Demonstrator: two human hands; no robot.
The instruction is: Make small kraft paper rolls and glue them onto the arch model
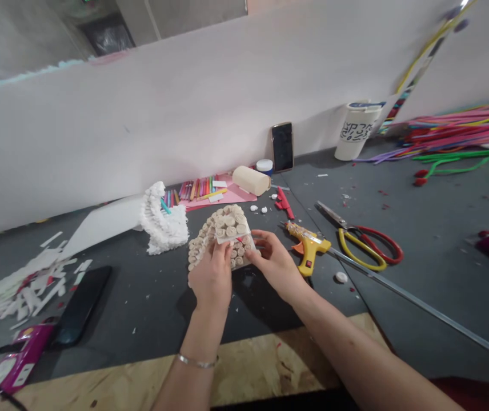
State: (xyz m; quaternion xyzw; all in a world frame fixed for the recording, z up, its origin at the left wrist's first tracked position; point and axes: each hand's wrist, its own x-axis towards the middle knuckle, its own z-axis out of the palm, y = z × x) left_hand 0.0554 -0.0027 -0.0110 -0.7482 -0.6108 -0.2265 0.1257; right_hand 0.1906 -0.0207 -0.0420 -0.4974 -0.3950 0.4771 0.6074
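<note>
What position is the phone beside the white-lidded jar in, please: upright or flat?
Upright: the phone stands on a short edge, its long sides running upward.

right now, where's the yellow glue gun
In the head view, the yellow glue gun lies right of centre, between the right hand and the scissors.

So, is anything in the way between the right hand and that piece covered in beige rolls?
Nothing visible: the right hand touches the roll-covered piece at its right side. The yellow glue gun lies farther right, not between them.
</note>
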